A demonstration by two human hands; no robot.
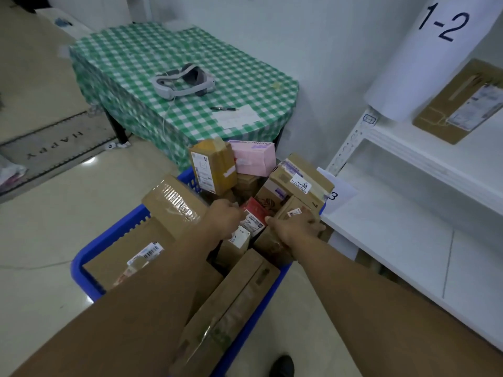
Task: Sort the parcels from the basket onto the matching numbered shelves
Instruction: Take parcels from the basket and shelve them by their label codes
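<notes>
White shelves (408, 170) stand beside the basket (114, 235); my left hand (224, 216) and right hand (295, 227) clasp a small red parcel (254, 213), which could topple leaning boxes.

1. Blue plastic basket (89, 257): smooth, w/ slight sheen.
2. Brown cardboard parcels (231, 303): matt; one w/ glossy clear tape (179, 204).
3. Green-white checked cloth (141, 66) over counter: matt.
4. White metal shelf unit (424, 159): smooth paint.
5. Pale tiled floor (54, 227): glossy.

Blue basket (89, 257) crammed with tilted cardboard parcels (295, 183) (one pink (254, 159)), beside white numbered shelves (408, 229).
</notes>
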